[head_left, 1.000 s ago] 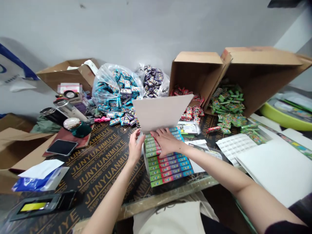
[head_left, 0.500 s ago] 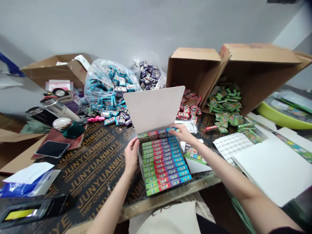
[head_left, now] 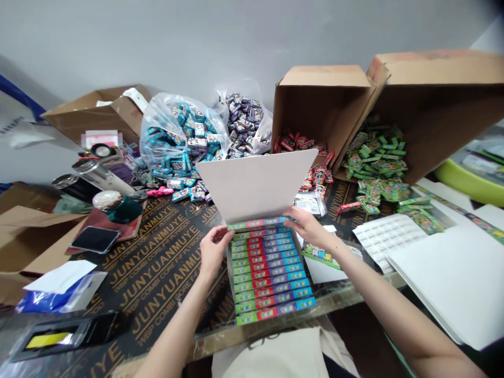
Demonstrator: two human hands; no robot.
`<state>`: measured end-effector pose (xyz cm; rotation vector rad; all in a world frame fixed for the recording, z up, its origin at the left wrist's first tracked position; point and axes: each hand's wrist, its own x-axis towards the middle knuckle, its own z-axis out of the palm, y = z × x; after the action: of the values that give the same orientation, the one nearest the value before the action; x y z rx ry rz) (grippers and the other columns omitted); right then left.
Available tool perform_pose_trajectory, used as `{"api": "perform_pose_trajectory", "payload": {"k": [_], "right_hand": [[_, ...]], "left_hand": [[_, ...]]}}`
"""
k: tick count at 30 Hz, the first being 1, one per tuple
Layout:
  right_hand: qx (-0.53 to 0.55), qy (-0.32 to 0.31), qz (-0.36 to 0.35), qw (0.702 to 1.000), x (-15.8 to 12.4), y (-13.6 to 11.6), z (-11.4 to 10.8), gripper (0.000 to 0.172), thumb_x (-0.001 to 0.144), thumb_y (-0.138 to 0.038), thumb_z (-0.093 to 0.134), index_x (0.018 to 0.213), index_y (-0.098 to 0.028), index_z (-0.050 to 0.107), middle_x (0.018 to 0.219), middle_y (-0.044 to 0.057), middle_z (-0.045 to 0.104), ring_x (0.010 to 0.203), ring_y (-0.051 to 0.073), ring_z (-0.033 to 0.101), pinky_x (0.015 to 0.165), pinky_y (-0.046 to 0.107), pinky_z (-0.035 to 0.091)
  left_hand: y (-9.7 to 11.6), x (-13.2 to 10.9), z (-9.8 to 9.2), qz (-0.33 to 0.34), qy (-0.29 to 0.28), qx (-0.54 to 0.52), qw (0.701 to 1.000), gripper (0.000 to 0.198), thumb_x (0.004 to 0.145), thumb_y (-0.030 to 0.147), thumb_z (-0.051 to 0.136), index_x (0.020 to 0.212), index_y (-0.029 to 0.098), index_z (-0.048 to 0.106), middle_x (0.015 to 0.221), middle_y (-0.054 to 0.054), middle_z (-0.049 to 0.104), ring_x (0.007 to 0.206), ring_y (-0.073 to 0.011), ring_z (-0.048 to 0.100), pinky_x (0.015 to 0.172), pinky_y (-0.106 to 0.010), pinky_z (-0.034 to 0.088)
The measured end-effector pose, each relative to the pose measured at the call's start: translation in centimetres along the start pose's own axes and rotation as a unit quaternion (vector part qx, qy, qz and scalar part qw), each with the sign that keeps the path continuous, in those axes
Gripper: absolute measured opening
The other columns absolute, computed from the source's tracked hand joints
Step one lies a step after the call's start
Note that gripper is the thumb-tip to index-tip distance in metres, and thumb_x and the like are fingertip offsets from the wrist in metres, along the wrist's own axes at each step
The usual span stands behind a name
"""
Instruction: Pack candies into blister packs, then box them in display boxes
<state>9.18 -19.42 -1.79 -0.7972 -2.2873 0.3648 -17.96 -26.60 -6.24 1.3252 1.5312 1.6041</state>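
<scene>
In front of me lies a shallow display box filled with stacked rows of small candy packs (head_left: 268,274), coloured green, red, purple and blue. Its white lid (head_left: 258,184) stands raised at the far side. My left hand (head_left: 214,249) is closed at the left end of the farthest row of candy packs (head_left: 258,224). The other end of that row is between the fingers of my right hand (head_left: 307,227). This row sits slightly higher than the others, right against the lid's base.
Bags of blue packs (head_left: 199,131) and purple packs (head_left: 246,118) stand behind. Tipped cartons (head_left: 323,100) spill red and green packs (head_left: 374,157). White card sheets (head_left: 444,283) lie right; a phone (head_left: 95,239), bottles (head_left: 104,178) and an open carton (head_left: 35,236) are left.
The far row has come down closer to the other rows, both hands still at its ends. The lid leans a little more toward me. The camera view has shifted slightly.
</scene>
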Motion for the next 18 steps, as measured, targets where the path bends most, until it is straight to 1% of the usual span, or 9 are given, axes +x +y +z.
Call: {"api": "perform_pose_trajectory", "payload": {"k": [2,3,6,8,9,11,13,15,18], "right_hand": [[-0.001,-0.007,0.006,1.000,0.0,-0.3,0.3,0.019,0.086,-0.034,0.045,0.092,-0.020,0.057,0.088,0.006,0.059,0.083,0.018,0.055,0.075,0.031,0.042],[-0.006,-0.012,0.009,1.000,0.0,-0.6,0.4,0.019,0.086,-0.034,0.045,0.092,-0.020,0.057,0.086,0.005,0.059,0.081,0.017,0.055,0.074,0.030,0.042],[-0.024,-0.038,0.012,0.999,-0.1,-1.4,0.3,0.019,0.087,-0.033,0.044,0.090,-0.019,0.057,0.083,0.005,0.059,0.078,0.017,0.055,0.071,0.028,0.043],[-0.030,-0.042,0.014,0.999,-0.3,-1.6,-0.1,0.019,0.087,-0.032,0.044,0.091,-0.019,0.057,0.084,0.005,0.060,0.079,0.017,0.056,0.072,0.028,0.043],[-0.034,-0.044,0.015,0.998,-0.4,-1.6,-0.3,0.018,0.087,-0.031,0.044,0.092,-0.019,0.057,0.086,0.005,0.060,0.081,0.018,0.056,0.073,0.029,0.043],[-0.041,-0.051,0.015,0.998,-0.7,-1.3,-0.4,0.018,0.087,-0.030,0.044,0.093,-0.019,0.057,0.091,0.007,0.059,0.085,0.018,0.055,0.075,0.030,0.043],[-0.049,-0.058,0.020,0.997,-0.8,-0.8,-0.2,0.018,0.086,-0.029,0.044,0.093,-0.019,0.057,0.093,0.007,0.059,0.086,0.019,0.055,0.075,0.031,0.043],[-0.050,-0.058,0.026,0.997,-0.8,-0.4,0.0,0.018,0.086,-0.028,0.043,0.093,-0.019,0.056,0.090,0.007,0.059,0.084,0.019,0.056,0.075,0.031,0.044],[-0.050,-0.061,0.021,0.997,-0.6,-0.4,0.2,0.017,0.086,-0.028,0.043,0.092,-0.019,0.056,0.089,0.006,0.059,0.084,0.019,0.055,0.075,0.031,0.043]], "left_hand": [[0.4,0.1,-0.2,0.001,-0.002,-0.007,1.000,0.027,0.069,0.039,0.062,0.085,0.017,0.062,0.077,-0.001,0.064,0.072,-0.0152,0.058,0.068,-0.024,0.044],[0.6,0.2,-0.4,0.008,-0.012,-0.006,1.000,0.025,0.071,0.039,0.060,0.083,0.018,0.063,0.077,-0.001,0.063,0.071,-0.0149,0.057,0.067,-0.023,0.043],[1.0,0.1,-1.3,0.027,-0.064,0.015,0.997,0.023,0.072,0.039,0.058,0.076,0.017,0.064,0.074,-0.001,0.062,0.071,-0.0151,0.054,0.067,-0.023,0.041],[1.2,0.1,-1.6,0.035,-0.091,0.030,0.995,0.023,0.074,0.038,0.057,0.074,0.017,0.063,0.072,0.000,0.061,0.070,-0.0147,0.053,0.067,-0.023,0.039],[1.2,0.1,-1.6,0.034,-0.090,0.035,0.995,0.022,0.074,0.038,0.056,0.073,0.017,0.063,0.071,0.000,0.061,0.069,-0.0143,0.053,0.067,-0.023,0.039],[1.1,0.2,-1.4,0.011,-0.067,0.035,0.997,0.022,0.071,0.038,0.059,0.069,0.016,0.061,0.066,0.001,0.059,0.065,-0.0134,0.052,0.065,-0.023,0.039],[1.1,0.4,-1.0,-0.027,-0.036,0.023,0.999,0.023,0.065,0.038,0.066,0.066,0.015,0.060,0.063,0.001,0.059,0.062,-0.0127,0.052,0.062,-0.022,0.039],[1.1,0.7,-0.6,-0.053,-0.012,0.001,0.999,0.026,0.060,0.037,0.070,0.068,0.015,0.058,0.064,0.001,0.059,0.060,-0.0120,0.053,0.060,-0.022,0.039],[1.2,0.8,-0.3,-0.049,-0.014,-0.016,0.999,0.028,0.059,0.036,0.071,0.073,0.016,0.057,0.064,0.002,0.057,0.059,-0.0105,0.052,0.059,-0.021,0.040]]}}
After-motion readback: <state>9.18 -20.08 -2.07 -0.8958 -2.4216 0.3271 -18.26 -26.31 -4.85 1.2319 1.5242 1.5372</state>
